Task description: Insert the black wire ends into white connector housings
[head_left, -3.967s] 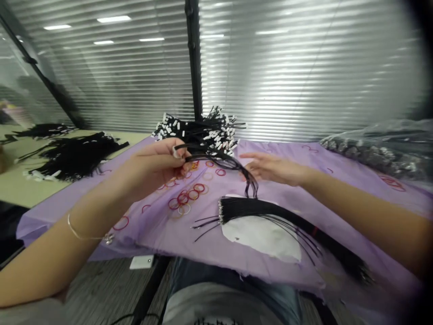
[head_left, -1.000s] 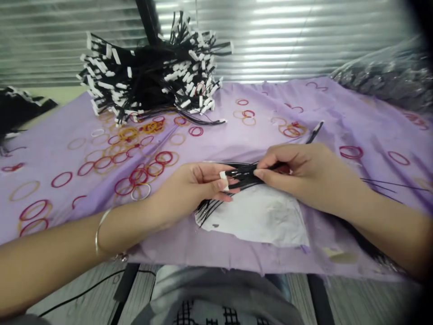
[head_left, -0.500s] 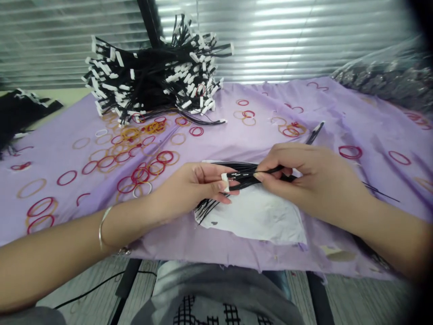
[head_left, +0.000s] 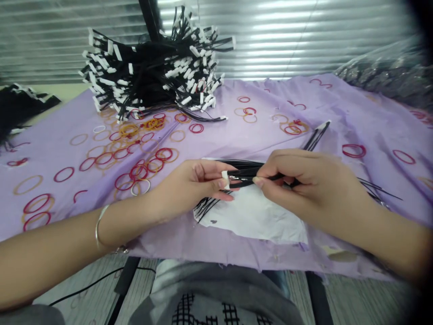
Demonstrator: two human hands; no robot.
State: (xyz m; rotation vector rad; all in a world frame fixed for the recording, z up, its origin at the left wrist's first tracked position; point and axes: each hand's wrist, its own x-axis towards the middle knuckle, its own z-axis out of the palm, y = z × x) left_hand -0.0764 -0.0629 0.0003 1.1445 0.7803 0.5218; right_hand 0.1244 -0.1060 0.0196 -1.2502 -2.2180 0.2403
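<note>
white connector (head_left: 225,179) | small, at left end | black wires (head_left: 246,173) | extending rightward, side by side

Purple-covered surface (head_left: 209,144), slightly wrinkled. At the back, left of center, white-tipped black cables (head_left: 145,72) lie heaped. Red, yellow and white rubber bands (head_left: 154,124) are scattered about. Near the front, a white sheet (head_left: 264,216) lies beneath black wires (head_left: 241,164).

The left hand (head_left: 204,183) and right hand (head_left: 301,176) are going bare, while a thin silver-toned bracelet (head_left: 97,229) is circling the left wrist (head_left: 117,225), small shiny charms (head_left: 122,249) dangling beneath. The person is wearing a grey top (head_left: 199,289) bearing black, grid-like print (head_left: 184,309) and, seemingly, faded blue trousers (head_left: 280,280), barely showing.
</note>
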